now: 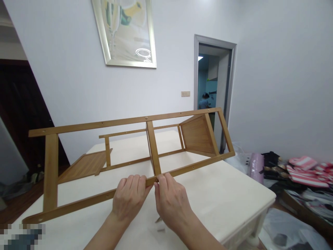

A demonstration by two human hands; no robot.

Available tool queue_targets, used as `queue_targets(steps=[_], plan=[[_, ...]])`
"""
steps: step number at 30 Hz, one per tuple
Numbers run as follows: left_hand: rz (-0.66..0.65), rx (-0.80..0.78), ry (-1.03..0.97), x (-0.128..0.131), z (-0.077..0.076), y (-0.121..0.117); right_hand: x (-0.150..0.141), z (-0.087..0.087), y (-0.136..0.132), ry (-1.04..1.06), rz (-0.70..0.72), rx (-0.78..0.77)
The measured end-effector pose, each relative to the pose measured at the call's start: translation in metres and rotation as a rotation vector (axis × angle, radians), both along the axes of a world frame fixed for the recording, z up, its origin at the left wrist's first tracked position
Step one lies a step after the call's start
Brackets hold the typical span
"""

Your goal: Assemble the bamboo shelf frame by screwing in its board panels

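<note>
A wooden shelf frame (153, 149) lies on its side on a white table (229, 194). Its near side rail passes under both my hands. My left hand (130, 196) is closed around that rail, just left of the middle crossbar. Right beside it, my right hand (171, 198) grips the same rail where the crossbar meets it, next to a small dark screw hole or screw head. One wooden shelf panel (197, 135) sits inside the frame at the right. Another wooden panel (87, 166) is at the left; whether it is attached cannot be made out. Fingertips under the rail are hidden.
Small pale bits (160, 229) lie on the table below my right hand. Clothes (308, 170), a purple roll (256, 168) and plastic bags (291, 229) are piled to the right. A framed picture (130, 64) hangs on the wall; a person (205, 101) is beyond the doorway.
</note>
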State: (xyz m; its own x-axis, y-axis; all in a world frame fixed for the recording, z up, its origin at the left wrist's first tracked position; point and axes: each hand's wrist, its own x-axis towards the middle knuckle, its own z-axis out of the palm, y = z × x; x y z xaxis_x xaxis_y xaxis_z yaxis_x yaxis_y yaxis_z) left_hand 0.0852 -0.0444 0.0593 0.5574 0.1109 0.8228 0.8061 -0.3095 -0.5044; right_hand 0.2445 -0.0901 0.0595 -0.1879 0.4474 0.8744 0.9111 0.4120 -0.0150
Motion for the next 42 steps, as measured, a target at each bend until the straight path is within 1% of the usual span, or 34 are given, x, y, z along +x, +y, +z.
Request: queue_targets(steps=[6, 13, 18, 25, 29, 32, 39, 42], plan=[[-0.025, -0.041, -0.032, 0.0, 0.0, -0.001, -0.002, -0.004, 0.003, -0.101, -0.052, 0.013], [-0.002, -0.025, 0.0, 0.001, 0.0, -0.002, -0.004, 0.004, 0.004, -0.19, -0.136, -0.023], [0.019, -0.009, -0.005, 0.001, -0.001, 0.0, 0.0, 0.003, 0.008, -0.153, -0.148, 0.059], [-0.009, -0.01, 0.004, 0.002, 0.001, -0.002, 0.005, -0.007, 0.002, -0.038, -0.074, 0.131], [0.003, -0.002, 0.008, 0.002, 0.003, -0.003, 0.005, -0.006, -0.001, 0.016, -0.034, 0.095], [0.007, -0.001, 0.007, 0.001, 0.002, -0.002, 0.002, -0.004, 0.0, 0.007, -0.014, 0.054], [-0.01, -0.039, 0.001, 0.003, -0.001, -0.003, -0.003, -0.006, 0.003, -0.132, -0.115, -0.003], [-0.011, -0.04, 0.0, 0.004, -0.002, -0.004, -0.004, -0.006, 0.003, -0.175, -0.135, -0.04]])
